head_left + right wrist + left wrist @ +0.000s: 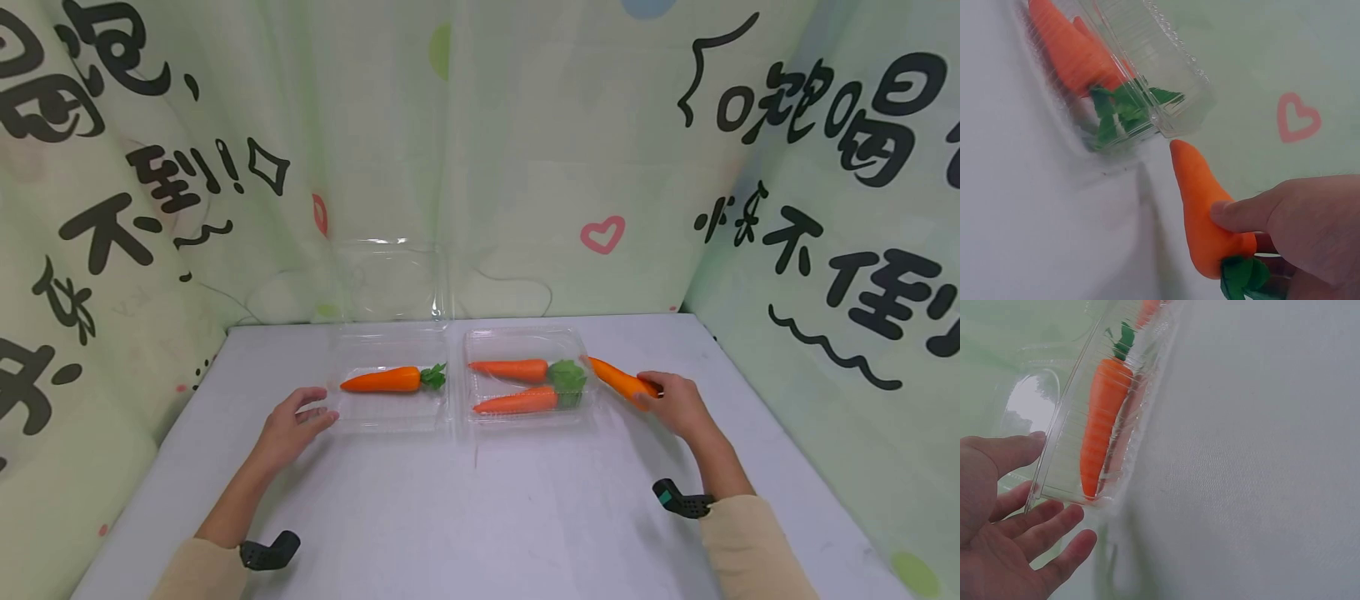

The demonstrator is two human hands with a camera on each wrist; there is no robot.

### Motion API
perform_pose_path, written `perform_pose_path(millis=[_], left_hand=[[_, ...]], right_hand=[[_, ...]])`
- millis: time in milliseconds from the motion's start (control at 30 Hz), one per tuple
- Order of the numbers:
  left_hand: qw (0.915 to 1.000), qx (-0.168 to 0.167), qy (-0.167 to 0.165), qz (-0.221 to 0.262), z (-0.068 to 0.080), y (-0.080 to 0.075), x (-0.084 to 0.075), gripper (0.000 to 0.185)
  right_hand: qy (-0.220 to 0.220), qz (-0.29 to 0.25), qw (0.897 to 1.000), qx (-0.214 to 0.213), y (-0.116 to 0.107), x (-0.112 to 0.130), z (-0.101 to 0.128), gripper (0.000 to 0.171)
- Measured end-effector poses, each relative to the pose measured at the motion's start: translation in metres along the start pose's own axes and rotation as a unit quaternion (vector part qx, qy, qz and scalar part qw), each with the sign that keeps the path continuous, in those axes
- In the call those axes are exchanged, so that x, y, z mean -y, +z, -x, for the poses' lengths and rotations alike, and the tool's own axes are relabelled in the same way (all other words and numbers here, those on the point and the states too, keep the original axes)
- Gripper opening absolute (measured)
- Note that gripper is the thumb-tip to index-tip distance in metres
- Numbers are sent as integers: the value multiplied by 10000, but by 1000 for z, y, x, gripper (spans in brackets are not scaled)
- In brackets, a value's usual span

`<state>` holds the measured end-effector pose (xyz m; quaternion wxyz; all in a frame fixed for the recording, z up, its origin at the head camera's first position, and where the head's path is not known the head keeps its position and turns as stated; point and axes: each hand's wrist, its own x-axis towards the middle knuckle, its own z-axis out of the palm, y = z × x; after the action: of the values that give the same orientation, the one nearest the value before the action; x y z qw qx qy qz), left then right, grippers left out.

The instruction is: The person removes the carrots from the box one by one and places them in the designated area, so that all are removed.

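In the head view my left hand is at the near left corner of an open clear plastic clamshell box. The left wrist view shows its fingers spread, with the thumb at the box's edge. One orange toy carrot with a short green top lies inside. Off to the right, my right hand holds another carrot by its thick end, the thumb on top and the green leaves below. Its narrow tip points at a second clear box, which contains two carrots with green leaves.
The left box's clear lid stands up at the back, against a pale green curtain with black writing. Curtains also flank the white table on both sides. A black device is strapped at each wrist.
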<state>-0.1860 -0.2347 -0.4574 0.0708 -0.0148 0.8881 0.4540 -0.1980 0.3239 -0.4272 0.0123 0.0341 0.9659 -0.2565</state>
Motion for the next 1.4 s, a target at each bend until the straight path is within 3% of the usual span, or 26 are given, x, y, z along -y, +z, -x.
perform_pose_path(millis=[700, 900, 1400], left_hand=[[10000, -44, -66, -17, -2, 1, -1, 59], [9999, -93, -17, -89, -6, 3, 7, 63], [9999, -145, -21, -59, 1, 2, -1, 62]], right_hand=[[127, 86, 9997, 176, 18, -8, 0, 44], [224, 78, 9994, 250, 20, -10, 1, 45], [164, -84, 9997, 181, 12, -5, 0, 50]])
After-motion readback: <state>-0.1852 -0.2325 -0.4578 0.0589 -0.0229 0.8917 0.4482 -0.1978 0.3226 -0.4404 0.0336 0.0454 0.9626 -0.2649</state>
